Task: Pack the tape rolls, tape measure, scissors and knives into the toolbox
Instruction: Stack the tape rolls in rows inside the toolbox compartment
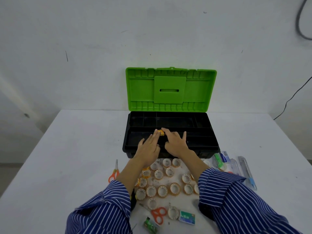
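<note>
We note the toolbox [170, 132] standing at the far middle of the white table [67, 157], green lid [170, 89] upright against the wall, black tray divided into compartments.

Both hands reach over the near wall of the box. Left hand [149, 146]: fingers straight and close together, tips touching a small yellow tape roll [161, 132]. Right hand [175, 143]: fingers stretched and slightly spread, forefinger tip against the same roll from the other side. The roll stands on edge between the two sets of fingertips, over the long near compartment of the tray; whether it rests on the tray floor we cannot tell.

Toward the near edge of the table, between the striped sleeves [104, 208], lies a loose cluster of tape rolls [162, 183], most flat with white cores up, well over a dozen.

One pair of orange-handled scissors [114, 173] lies left of the cluster, just beside the left forearm. A second orange pair [157, 214] lies at the near edge, next to a lone roll [173, 212] and a small green staple box [187, 217].

Right of the box's near right corner: clear-bodied utility knives [247, 171] lying lengthwise, a green-and-clear item [219, 160] too blurred to name, and a small blue-and-white packet [225, 156].

We cannot make out the tape measure.
</note>
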